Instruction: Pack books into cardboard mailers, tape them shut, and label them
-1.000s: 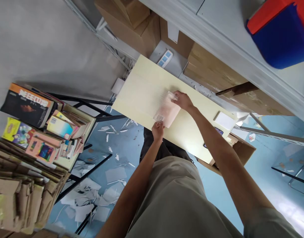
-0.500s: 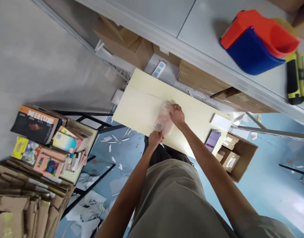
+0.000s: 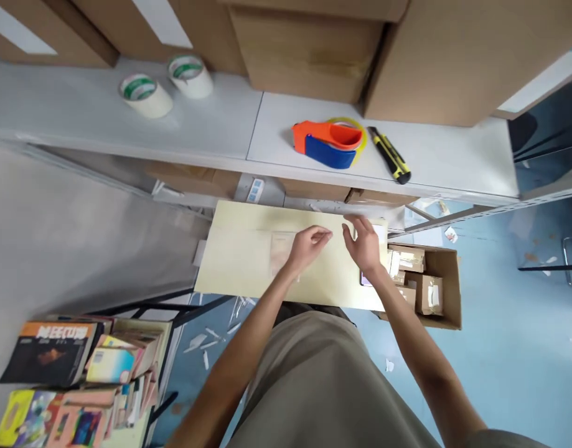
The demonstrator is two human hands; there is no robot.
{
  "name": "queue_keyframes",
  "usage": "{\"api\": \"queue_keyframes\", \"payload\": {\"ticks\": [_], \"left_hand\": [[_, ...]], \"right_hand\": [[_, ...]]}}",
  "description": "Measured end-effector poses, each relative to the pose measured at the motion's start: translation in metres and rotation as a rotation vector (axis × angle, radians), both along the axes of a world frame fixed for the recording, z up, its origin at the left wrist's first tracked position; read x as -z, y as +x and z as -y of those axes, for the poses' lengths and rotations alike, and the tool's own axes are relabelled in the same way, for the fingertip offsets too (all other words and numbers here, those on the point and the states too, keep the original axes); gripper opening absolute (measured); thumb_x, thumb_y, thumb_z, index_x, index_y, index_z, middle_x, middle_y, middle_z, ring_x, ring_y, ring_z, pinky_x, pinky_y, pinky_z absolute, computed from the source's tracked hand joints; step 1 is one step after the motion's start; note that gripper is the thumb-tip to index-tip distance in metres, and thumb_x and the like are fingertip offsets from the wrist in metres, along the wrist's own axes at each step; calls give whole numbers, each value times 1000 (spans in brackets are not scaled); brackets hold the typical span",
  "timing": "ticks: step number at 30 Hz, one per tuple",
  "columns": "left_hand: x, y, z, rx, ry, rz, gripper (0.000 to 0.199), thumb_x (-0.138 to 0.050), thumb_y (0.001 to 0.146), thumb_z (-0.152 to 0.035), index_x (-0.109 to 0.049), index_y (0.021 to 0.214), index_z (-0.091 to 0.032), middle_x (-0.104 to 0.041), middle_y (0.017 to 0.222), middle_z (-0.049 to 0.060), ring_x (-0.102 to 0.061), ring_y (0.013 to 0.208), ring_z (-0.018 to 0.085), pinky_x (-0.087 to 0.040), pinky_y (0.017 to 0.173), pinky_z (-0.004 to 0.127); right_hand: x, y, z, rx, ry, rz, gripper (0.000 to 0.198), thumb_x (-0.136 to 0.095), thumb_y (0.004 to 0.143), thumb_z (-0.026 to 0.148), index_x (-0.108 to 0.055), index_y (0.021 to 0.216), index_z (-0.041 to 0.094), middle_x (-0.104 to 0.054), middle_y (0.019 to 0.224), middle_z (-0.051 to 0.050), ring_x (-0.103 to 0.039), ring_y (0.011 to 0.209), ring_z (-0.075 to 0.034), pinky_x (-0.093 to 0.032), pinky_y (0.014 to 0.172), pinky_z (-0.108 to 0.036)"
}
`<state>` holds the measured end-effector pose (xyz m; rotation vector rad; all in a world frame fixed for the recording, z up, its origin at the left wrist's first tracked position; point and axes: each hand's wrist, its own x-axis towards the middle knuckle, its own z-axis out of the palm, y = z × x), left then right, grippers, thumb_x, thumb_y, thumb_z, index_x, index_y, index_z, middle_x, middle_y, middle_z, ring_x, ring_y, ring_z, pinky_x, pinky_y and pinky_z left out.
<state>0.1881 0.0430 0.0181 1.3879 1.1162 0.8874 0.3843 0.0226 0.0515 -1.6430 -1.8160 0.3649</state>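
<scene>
My left hand (image 3: 309, 250) hovers over the middle of the cream tabletop (image 3: 234, 261), its fingers pinched together. Whether anything thin is between the fingertips cannot be made out. Just right of it, my right hand (image 3: 363, 246) is held up with thumb and fingers apart and nothing in them. A pale pink flat book or packet (image 3: 280, 249) lies on the tabletop, left of my left hand and partly covered by it. Behind my right wrist a phone (image 3: 365, 280) shows only in part. A white flat box (image 3: 379, 233) lies beyond my right hand, partly hidden.
On the shelf above lie an orange and blue tape dispenser (image 3: 330, 144), a yellow and black cutter (image 3: 389, 154) and two tape rolls (image 3: 145, 96). A carton (image 3: 449, 289) holding small boxes adjoins the table's right end. Stacked books (image 3: 52, 351) stand lower left.
My hands have left the pink packet and moved right; the right hand has opened. The packet stays on the tabletop. The camera has tilted up, bringing more of the shelf into view.
</scene>
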Motion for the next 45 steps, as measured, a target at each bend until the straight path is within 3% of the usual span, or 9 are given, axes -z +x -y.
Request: {"api": "queue_keyframes", "payload": {"ticks": [5,9,14,19,23,28,34,39,45], "left_hand": [[-90,47,-72,90,308,63,24,-63,107,-36,-78,112,-18,-84,114,10,-81,106,22,-64,100,35],[-142,76,-107,114,449,78,20,-60,108,-27,-77,112,-17,-84,112,10,-81,100,19,-64,97,34],[-172,83,-116,101,521,75,19,-60,109,-28,-76,112,-18,-83,110,10,-81,98,19,-65,95,35],[-173,63,-109,73,490,86,19,-63,109,-33,-76,112,-19,-83,111,8,-80,100,18,-64,98,36],[-130,22,-96,-25,424,43,22,-62,107,-34,-77,113,-19,-84,111,9,-80,99,18,-63,98,34],[-4,-69,-56,-134,169,-342,26,-57,101,-22,-78,115,-18,-84,115,11,-80,103,22,-63,101,37],[118,-164,12,33,-110,-996,62,-57,97,-16,-54,157,-5,-48,170,28,-45,161,39,-39,131,59],[158,-170,39,250,-74,-1078,73,-50,104,-25,-33,174,-14,-14,187,19,-3,174,41,-13,137,70],[168,-180,43,283,18,-993,72,-45,105,-26,-33,176,-20,-11,188,14,-2,174,41,-8,138,70]], "right_hand": [[-68,38,-61,136,200,63,31,-48,111,30,-70,131,22,-74,131,-15,-68,125,-31,-56,107,-48],[-96,61,-115,220,171,154,32,-51,107,25,-70,132,20,-72,130,-18,-64,121,-34,-53,107,-49],[-95,69,-154,311,-71,248,33,-58,102,23,-70,132,14,-71,133,-22,-60,123,-37,-51,106,-49],[-82,71,-166,356,-148,288,35,-56,102,24,-69,134,16,-71,132,-21,-58,125,-36,-50,106,-49],[-67,76,-155,383,22,250,34,-52,106,31,-67,135,20,-72,126,-17,-61,120,-34,-53,105,-51],[-48,65,-89,266,304,115,48,-46,112,49,-58,150,23,-66,133,-17,-65,122,-35,-57,100,-59],[-31,2,7,142,176,28,49,-51,112,54,-57,155,31,-68,134,-14,-70,118,-35,-63,98,-61],[17,-62,44,124,-118,14,42,-59,109,46,-64,146,28,-74,123,-12,-73,112,-32,-67,96,-55],[82,-137,54,109,-411,-70,37,-59,104,37,-68,138,24,-72,128,-13,-76,110,-29,-67,92,-45]]}}
